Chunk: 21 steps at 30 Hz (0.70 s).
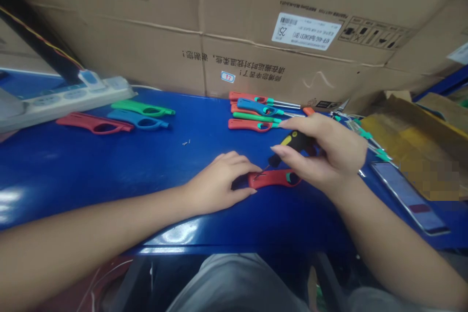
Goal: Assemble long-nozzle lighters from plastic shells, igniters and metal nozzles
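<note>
A red gas lighter (274, 179) with a green trigger lies flat on the blue table (204, 156) in front of me. My left hand (224, 180) pinches the end of its handle between thumb and fingers. In my right hand (325, 148) is a black and yellow screwdriver (288, 145), tilted so that its thin shaft meets the lighter's handle near my left fingertips. My right palm hides part of the screwdriver grip and the lighter's front end. A few tiny screws (186, 143) lie loose on the table to the left.
Several finished-looking lighters (252, 112) are stacked at the back. Red, blue and green handle shells (141, 118) lie at the left near a white power strip (73, 100). A phone (409, 197) and yellow bag (420, 136) are at the right; a cardboard box (234, 24) walls the back.
</note>
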Available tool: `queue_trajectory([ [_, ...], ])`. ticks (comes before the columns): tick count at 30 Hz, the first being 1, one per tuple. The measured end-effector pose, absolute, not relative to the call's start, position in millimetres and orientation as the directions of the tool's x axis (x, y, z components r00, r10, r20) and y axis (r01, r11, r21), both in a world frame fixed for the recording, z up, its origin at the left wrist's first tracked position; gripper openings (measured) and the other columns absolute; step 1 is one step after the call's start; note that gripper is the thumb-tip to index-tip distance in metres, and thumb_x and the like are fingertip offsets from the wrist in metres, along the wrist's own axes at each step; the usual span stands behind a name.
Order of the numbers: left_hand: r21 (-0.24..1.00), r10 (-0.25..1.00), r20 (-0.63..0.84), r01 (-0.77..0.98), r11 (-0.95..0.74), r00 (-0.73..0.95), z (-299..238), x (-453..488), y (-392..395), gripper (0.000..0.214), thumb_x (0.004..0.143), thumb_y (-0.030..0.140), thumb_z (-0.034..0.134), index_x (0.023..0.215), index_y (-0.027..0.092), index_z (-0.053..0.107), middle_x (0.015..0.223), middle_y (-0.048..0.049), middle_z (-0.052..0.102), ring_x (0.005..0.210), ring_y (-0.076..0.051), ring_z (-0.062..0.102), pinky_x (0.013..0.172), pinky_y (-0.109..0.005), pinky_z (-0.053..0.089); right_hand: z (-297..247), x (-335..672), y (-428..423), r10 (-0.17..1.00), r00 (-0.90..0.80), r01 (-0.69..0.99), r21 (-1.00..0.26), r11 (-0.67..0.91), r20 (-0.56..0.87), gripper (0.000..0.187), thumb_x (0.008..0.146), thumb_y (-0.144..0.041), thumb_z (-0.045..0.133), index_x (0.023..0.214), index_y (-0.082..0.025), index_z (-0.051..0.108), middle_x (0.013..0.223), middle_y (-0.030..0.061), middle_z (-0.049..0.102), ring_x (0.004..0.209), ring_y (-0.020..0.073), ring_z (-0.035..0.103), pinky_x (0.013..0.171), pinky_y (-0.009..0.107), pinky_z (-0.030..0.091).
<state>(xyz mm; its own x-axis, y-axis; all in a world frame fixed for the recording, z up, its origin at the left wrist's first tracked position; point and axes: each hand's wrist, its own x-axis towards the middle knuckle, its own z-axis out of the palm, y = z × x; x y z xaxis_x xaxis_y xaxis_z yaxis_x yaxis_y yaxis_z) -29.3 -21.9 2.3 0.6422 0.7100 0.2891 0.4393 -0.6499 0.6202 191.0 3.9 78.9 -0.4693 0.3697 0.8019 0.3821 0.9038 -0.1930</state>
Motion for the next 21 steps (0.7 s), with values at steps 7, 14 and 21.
queue_trajectory([
  [7, 0.62, 0.712, 0.281, 0.445, -0.646, 0.643, 2.1, -29.1, -21.1, 0.032, 0.092, 0.029, 0.072, 0.123, 0.022, 0.066, 0.118, -0.0069, 0.072, 0.112, -0.026, 0.063, 0.101, -0.044, 0.047, 73.9, 189.8, 4.1, 0.487, -0.498, 0.314, -0.375, 0.872, 0.717, 0.035, 0.095, -0.029, 0.071, 0.129, -0.03, 0.066, 0.112, 0.0037, 0.077, 0.084, 0.0193, 0.074, 0.072, 0.032, 0.064],
  [14, 0.622, 0.711, 0.278, 0.443, -0.646, 0.646, 0.0, -28.9, -20.5, 0.034, 0.093, 0.03, 0.073, 0.125, 0.021, 0.066, 0.117, -0.0062, 0.072, 0.111, -0.025, 0.063, 0.1, -0.043, 0.045, 79.3, 194.2, 0.8, 0.57, -0.557, 0.235, -0.544, 0.806, 0.604, 0.039, 0.106, -0.027, 0.048, 0.144, -0.028, 0.058, 0.126, 0.0063, 0.074, 0.066, 0.0126, 0.071, 0.058, 0.028, 0.061],
  [21, 0.629, 0.705, 0.291, 0.426, -0.651, 0.647, 2.9, -29.2, -21.0, 0.035, 0.092, 0.026, 0.073, 0.126, 0.021, 0.066, 0.117, -0.0056, 0.072, 0.108, -0.024, 0.062, 0.099, -0.041, 0.045, 80.1, 202.5, 3.1, 0.333, -0.488, 0.378, -0.149, 0.914, 0.807, 0.026, 0.102, -0.04, 0.058, 0.114, -0.026, 0.076, 0.093, 0.0055, 0.079, 0.082, 0.0216, 0.075, 0.076, 0.034, 0.063],
])
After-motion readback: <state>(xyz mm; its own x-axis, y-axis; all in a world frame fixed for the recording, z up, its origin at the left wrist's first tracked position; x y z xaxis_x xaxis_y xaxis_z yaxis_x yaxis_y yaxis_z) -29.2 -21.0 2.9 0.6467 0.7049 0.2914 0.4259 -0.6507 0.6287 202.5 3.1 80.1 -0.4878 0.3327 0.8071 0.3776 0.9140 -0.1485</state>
